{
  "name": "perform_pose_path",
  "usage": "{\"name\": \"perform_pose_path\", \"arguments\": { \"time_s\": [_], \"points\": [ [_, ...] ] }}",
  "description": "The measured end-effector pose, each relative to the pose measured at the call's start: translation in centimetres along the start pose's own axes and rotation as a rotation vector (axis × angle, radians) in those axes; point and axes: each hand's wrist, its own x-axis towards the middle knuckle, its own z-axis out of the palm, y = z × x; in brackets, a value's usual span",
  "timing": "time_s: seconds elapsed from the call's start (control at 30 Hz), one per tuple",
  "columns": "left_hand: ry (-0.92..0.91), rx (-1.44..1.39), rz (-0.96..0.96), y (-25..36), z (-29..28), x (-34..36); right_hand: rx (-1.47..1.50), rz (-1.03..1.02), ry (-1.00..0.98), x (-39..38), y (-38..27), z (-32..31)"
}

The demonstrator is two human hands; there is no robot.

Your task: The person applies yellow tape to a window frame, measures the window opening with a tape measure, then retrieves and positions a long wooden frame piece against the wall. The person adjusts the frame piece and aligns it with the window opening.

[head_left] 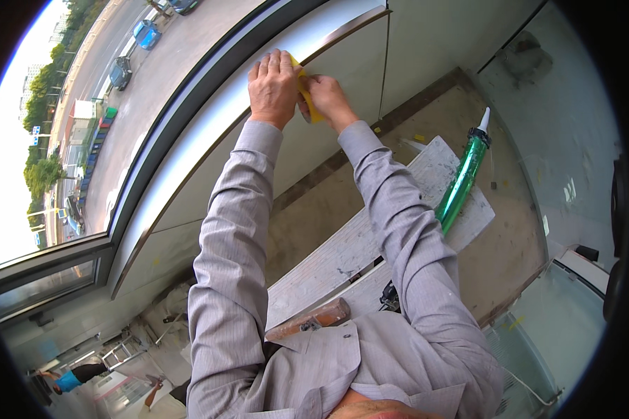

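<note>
At the silver window sill (203, 140), my left hand (272, 91) rests with fingers bent over the edge beside a yellow pad (306, 98), seeming to grip its upper part; the thumb is hidden. My right hand (328, 101), just to the right and slightly lower, has its fingers closed on that same pad. Below my arms lies a pale, stained plank platform (314, 279). On it are a green caulking gun (461, 181) with a white nozzle, a brown block-like tool (307, 321) and a black object (390, 295) partly hidden by my right arm.
A window (105, 140) on the left looks onto a road with cars. A glass panel (559, 140) stands at the right, above a glass-topped piece (552, 328). Two other people are at lower left, one in blue (68, 380), one in a pale top (164, 398), near a metal ladder (122, 353).
</note>
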Motion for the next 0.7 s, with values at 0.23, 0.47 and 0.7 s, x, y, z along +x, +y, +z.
{"name": "perform_pose_path", "arguments": {
  "time_s": [0.23, 0.47, 0.7],
  "points": [
    [0.023, 0.075, 0.050, -0.4, 0.4, 0.1, 0.050, 0.010, 0.044, -0.5, 1.0, -0.2],
    [0.019, 0.019, 0.044, -0.8, 0.1, 0.0, -0.078, 0.008, 0.039, -2.2, -0.3, -1.0],
    [0.025, -0.085, -0.035, -1.0, 0.5, -0.1, -0.048, 0.044, 0.035, -1.6, 0.3, -0.9]
  ]
}}
